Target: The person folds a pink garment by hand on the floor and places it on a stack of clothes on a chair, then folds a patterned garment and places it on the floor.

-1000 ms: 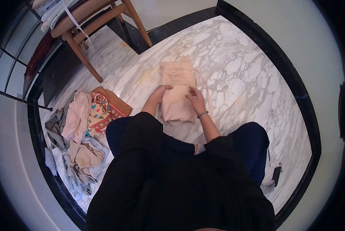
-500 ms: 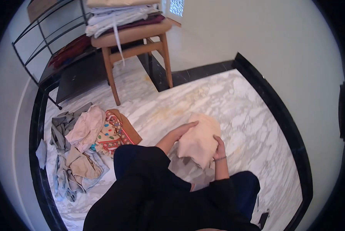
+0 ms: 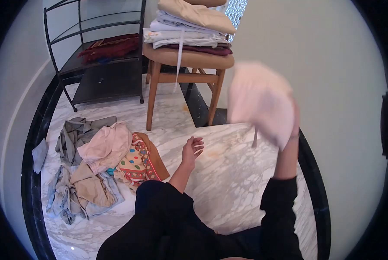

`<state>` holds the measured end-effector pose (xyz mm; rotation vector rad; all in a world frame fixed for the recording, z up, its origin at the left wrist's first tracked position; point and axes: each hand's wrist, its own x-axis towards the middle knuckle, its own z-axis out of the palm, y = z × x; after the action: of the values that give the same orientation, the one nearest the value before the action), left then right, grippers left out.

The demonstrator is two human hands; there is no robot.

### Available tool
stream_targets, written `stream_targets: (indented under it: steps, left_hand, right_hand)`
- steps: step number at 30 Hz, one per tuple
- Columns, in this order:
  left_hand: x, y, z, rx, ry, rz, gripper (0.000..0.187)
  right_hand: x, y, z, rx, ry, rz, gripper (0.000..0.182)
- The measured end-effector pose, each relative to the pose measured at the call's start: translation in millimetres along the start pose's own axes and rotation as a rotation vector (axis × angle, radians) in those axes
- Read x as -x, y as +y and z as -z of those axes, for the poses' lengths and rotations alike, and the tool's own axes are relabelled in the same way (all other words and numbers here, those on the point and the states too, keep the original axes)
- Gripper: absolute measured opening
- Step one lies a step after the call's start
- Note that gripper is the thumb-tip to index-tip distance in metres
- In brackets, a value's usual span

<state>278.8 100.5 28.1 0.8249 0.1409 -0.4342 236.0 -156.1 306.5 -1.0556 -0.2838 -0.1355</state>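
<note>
1. Pale pink folded cloth [image 3: 259,102], blurred, hangs in the air in the head view, just ahead and to the left of the right wrist. Its long axis seems to slant from far left to near right.
2. In that view, the right hand [image 3: 296,113] is nearer, clasping the cloth's right edge, fingers hidden; the left hand [image 3: 194,148] is well apart, its fingers loosely spread above the marble floor [image 3: 228,182].
3. Beyond the cloth, leftward, a fabric stack [image 3: 187,37] sits on the chair [image 3: 189,58].
4. Half a second earlier, both hands held the cloth lower.
</note>
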Motion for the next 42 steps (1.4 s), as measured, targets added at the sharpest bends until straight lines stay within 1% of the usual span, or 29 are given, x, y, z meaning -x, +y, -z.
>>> stream_targets:
  steps: [1,3,4,5,6,8,9,11,13,14,15,16,17,18,19,20,21,22,23,26,29,30,33,34,37,40,42]
  left_hand:
    - [-7.1,-3.9,7.1,0.024,0.060,-0.014,0.040]
    - [-17.6,-7.1,12.5,0.052,0.080,0.043,0.038]
    - [-23.1,-12.5,12.8,0.069,0.085,0.077,0.037]
    - [-32.1,-19.4,12.9,0.097,0.063,0.105,0.036]
    - [-41.6,-26.1,13.2,0.122,0.039,0.132,0.035]
    - [-49.8,-31.1,8.7,0.156,0.008,0.173,0.034]
    - [-50.6,-28.9,4.4,0.155,-0.007,0.182,0.033]
    - [-50.1,-25.1,-0.2,0.156,-0.028,0.199,0.033]
    - [-53.3,-21.0,1.7,0.187,-0.039,0.190,0.029]
    - [-55.7,-21.1,5.0,0.189,-0.028,0.184,0.029]
    - [-57.2,-22.0,9.1,0.190,-0.015,0.180,0.029]
    - [-57.3,-20.9,11.3,0.196,0.023,0.168,0.029]
    - [-57.0,-19.8,14.1,0.195,0.049,0.149,0.029]
    - [-56.2,-19.7,16.1,0.193,0.075,0.130,0.029]
    - [-52.7,-16.3,14.9,0.193,0.098,0.115,0.028]
    - [-50.0,-14.3,13.9,0.181,0.109,0.110,0.028]
    - [-47.9,-11.5,13.2,0.186,0.100,0.125,0.028]
    - [-47.7,-11.6,11.8,0.191,0.086,0.140,0.028]
    - [-48.1,-11.1,10.0,0.195,0.069,0.153,0.028]
    - [-49.7,-14.7,8.0,0.212,0.053,0.159,0.028]
    - [-47.2,-13.5,7.9,0.198,0.061,0.145,0.028]
    - [-45.8,-12.7,8.0,0.195,0.064,0.139,0.028]
    - [-43.4,-9.5,6.2,0.186,0.067,0.127,0.027]
    - [-42.5,-8.4,5.2,0.183,0.068,0.130,0.027]
    - [-41.3,-10.7,4.1,0.179,0.054,0.116,0.027]
    - [-40.7,-13.2,3.6,0.173,0.044,0.114,0.026]
    - [-41.6,-13.9,3.1,0.171,0.040,0.116,0.027]
  right_hand:
    - [-34.3,-15.5,-44.5,0.006,-0.097,0.186,0.043]
    - [-108.4,-59.6,-111.3,0.128,-0.046,0.256,0.041]
    - [-151.0,-73.3,-142.3,0.089,0.026,0.395,0.040]
    - [-201.0,-86.1,-160.0,-0.056,-0.072,0.503,0.036]
    - [-244.1,-92.1,-181.8,-0.035,-0.137,0.590,0.035]
    - [-327.1,-90.8,-190.3,1.229,0.239,1.178,0.033]
    - [-334.2,-76.1,-205.1,1.409,0.346,0.918,0.034]
    - [-332.2,-18.0,-266.4,1.705,0.543,0.349,0.037]
    - [-430.7,32.7,-204.5,1.885,0.497,0.298,0.041]
    - [-437.9,59.0,-200.7,1.880,0.464,0.255,0.040]
    - [-431.6,83.6,-201.9,1.802,0.408,0.248,0.039]
    - [-432.3,100.0,-196.7,1.625,0.349,0.260,0.038]
    - [-434.8,109.9,-194.8,1.044,0.284,0.221,0.037]
    - [-440.3,114.8,-196.7,0.261,0.240,0.157,0.036]
    - [-439.1,114.9,-199.3,-0.072,0.234,0.131,0.035]
    - [-435.6,109.8,-200.2,-0.144,0.211,0.130,0.034]
    - [-429.7,100.2,-198.1,0.408,0.108,0.215,0.032]
    - [-424.3,90.7,-195.5,0.937,0.071,0.363,0.030]
    - [-386.2,81.8,-214.6,1.627,0.085,0.599,0.027]
    - [-412.1,83.9,-206.8,1.482,-0.038,0.672,0.026]
    - [-452.7,103.6,-205.8,-0.132,-0.051,-0.012,0.024]
    - [-457.6,112.4,-199.3,-0.087,0.013,0.086,0.024]
    - [-453.4,119.3,-184.6,-0.135,-0.008,0.111,0.027]
    - [-441.4,121.5,-186.4,-0.138,-0.016,0.123,0.036]
    - [-389.4,119.7,-202.8,-0.170,0.125,0.130,0.043]
    - [-357.2,114.7,-204.8,-0.159,0.059,0.128,0.048]
    - [-340.6,117.3,-197.8,-0.034,0.045,0.191,0.045]
